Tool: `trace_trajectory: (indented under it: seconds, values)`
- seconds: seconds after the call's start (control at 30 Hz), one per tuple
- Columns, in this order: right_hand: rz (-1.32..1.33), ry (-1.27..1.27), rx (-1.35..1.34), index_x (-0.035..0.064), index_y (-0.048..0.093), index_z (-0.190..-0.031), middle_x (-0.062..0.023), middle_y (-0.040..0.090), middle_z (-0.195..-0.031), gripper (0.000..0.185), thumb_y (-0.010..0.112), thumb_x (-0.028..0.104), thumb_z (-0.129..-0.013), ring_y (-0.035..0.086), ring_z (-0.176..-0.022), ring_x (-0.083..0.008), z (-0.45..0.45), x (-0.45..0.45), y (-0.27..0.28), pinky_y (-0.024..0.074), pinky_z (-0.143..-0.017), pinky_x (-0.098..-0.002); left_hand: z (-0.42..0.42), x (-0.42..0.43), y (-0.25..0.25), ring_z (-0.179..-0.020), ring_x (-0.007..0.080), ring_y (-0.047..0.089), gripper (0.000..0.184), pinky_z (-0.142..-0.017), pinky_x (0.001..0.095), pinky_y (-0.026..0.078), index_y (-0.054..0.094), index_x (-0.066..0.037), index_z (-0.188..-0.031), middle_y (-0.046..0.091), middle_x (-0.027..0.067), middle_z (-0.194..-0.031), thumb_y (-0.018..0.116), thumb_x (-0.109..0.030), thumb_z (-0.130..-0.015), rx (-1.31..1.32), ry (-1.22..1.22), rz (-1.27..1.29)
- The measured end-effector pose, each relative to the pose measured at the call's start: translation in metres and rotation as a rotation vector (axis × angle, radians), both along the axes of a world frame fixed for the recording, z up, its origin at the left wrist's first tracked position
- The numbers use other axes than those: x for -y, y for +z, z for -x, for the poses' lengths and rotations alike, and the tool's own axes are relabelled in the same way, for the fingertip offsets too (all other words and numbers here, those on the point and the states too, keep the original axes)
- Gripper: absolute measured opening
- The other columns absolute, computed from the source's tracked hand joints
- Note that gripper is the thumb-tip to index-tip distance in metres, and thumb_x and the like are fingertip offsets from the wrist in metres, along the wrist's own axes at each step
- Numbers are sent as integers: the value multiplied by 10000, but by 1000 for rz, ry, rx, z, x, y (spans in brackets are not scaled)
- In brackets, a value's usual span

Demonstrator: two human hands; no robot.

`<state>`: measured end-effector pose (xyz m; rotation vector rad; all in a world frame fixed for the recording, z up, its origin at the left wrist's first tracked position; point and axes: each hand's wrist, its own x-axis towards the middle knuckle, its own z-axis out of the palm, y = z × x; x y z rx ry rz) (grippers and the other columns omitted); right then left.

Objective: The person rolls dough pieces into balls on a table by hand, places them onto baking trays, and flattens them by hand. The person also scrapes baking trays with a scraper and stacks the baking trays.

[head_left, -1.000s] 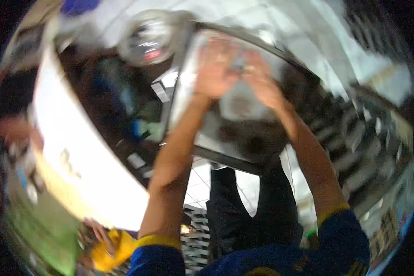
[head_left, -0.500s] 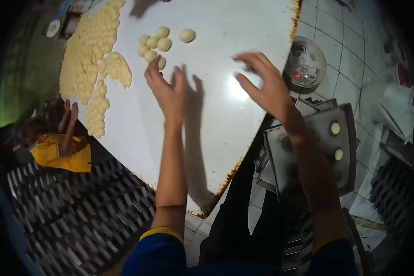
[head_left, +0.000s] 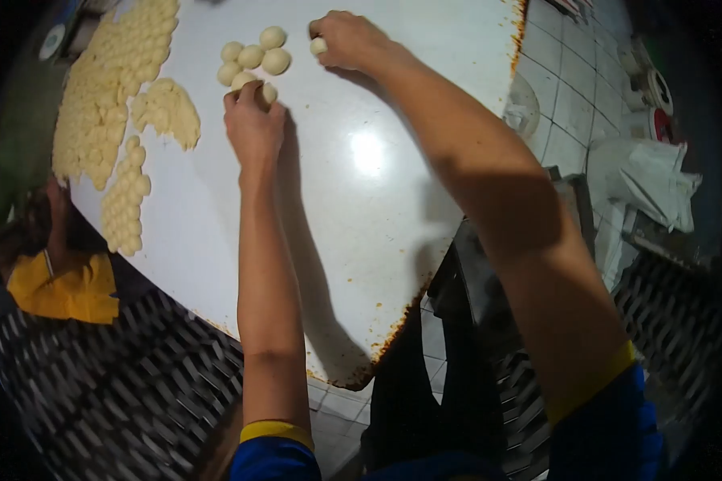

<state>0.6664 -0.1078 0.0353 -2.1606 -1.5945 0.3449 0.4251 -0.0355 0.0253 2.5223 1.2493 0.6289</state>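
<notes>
My right hand (head_left: 349, 40) is closed around a round dough ball (head_left: 319, 47) on the white tabletop; its fingertips are partly hidden behind the hand. To the left, my left hand (head_left: 253, 124) has its fingers curled around another dough ball (head_left: 269, 94) at the near end of a small group. Several smooth, pale balls make up that group, among them one dough ball (head_left: 276, 61) just beyond my left fingers.
Many small dough pieces (head_left: 96, 104) cover the table's left side, beside a flat dough lump (head_left: 168, 112). A person in a yellow shirt (head_left: 64, 284) is at the left edge. Past the rusty table edge (head_left: 401, 329), my right arm largely covers metal trays (head_left: 481, 272).
My right hand has swung from the table's right edge across to the lone dough ball and closed on it. My left fingers have closed in on a ball. The camera view has shifted.
</notes>
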Motion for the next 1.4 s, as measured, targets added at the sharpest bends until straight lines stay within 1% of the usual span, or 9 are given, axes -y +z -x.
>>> trace_trajectory:
  seconds: [0.13, 0.2, 0.27, 0.37, 0.43, 0.7, 0.87, 1.07, 1.4]
  values:
    - [-353, -241, -823, 87, 790, -1221, -127, 832, -1117, 423, 912, 278, -864, 799, -1019, -260, 27, 58, 5, 632, -901, -427, 10, -21, -15, -1181, 373, 711, 516, -1035, 483, 563, 732, 27, -1349, 718, 228, -1281, 834, -189, -891, 133, -97, 85]
    - [-560, -367, -752, 81, 780, -1229, -94, 821, -1103, 465, 930, 363, -892, 775, -985, -187, 43, 126, -15, 627, -871, -377, 1, 32, 27, -1164, 274, 694, 554, -999, 427, 590, 618, 45, -1448, 704, 173, -1311, 832, -132, -969, 271, -33, 410]
    - [-883, -245, -1356, 39, 671, -1374, -79, 732, -1222, 491, 895, 179, -959, 735, -1063, -179, 90, 219, 2, 633, -847, -353, 8, 87, 37, -1166, 260, 681, 493, -985, 393, 604, 602, 49, -1427, 681, 172, -1356, 800, -61, -989, 483, -194, 301]
    - [-713, -633, -1592, 38, 627, -1455, -89, 698, -1303, 494, 814, 52, -998, 707, -1191, -179, 141, 411, 4, 641, -977, -344, 1, 235, 63, -1210, 258, 690, 449, -1042, 387, 580, 637, 20, -1410, 684, 173, -1349, 795, -44, -994, 395, -205, 344]
    - [-465, -978, -942, 39, 696, -1399, -77, 749, -1281, 446, 850, 133, -991, 721, -1200, -156, 181, 511, -23, 630, -955, -346, -7, 336, 51, -1249, 257, 642, 476, -1073, 390, 560, 629, 8, -1382, 669, 144, -1323, 812, -44, -945, 372, -433, 575]
    - [-463, -1597, -866, 69, 735, -1342, -73, 776, -1212, 435, 892, 124, -941, 758, -1071, -176, 210, 665, -168, 646, -857, -332, -115, 520, -142, -1276, 458, 623, 492, -1095, 496, 537, 710, -62, -1322, 630, 205, -1323, 761, 74, -852, -56, -1177, 622]
    - [-384, -1470, -433, 86, 738, -1276, -121, 685, -1199, 391, 889, 111, -916, 763, -1027, -263, 187, 660, -204, 669, -789, -358, -136, 515, -181, -1263, 440, 604, 499, -1083, 509, 540, 702, -67, -1315, 607, 183, -1403, 738, 90, -843, -174, -1309, 398]
    - [-115, -1416, -237, 126, 693, -1388, -140, 627, -1313, 620, 951, 183, -827, 655, -1212, -358, 182, 655, -202, 539, -1055, -521, -138, 508, -188, -1330, 464, 549, 596, -1136, 540, 495, 667, -112, -1416, 590, 180, -1466, 725, 68, -851, -247, -1401, 372]
    - [111, -1070, -81, -7, 383, -1706, -235, 322, -1804, 834, 660, 463, -1075, 290, -1686, -382, 161, 648, -223, 264, -1357, -558, -127, 515, -223, -1677, 464, 259, 766, -1353, 631, 219, 269, -19, -1761, 275, 208, -1831, 571, -284, -1109, -395, -1462, 56]
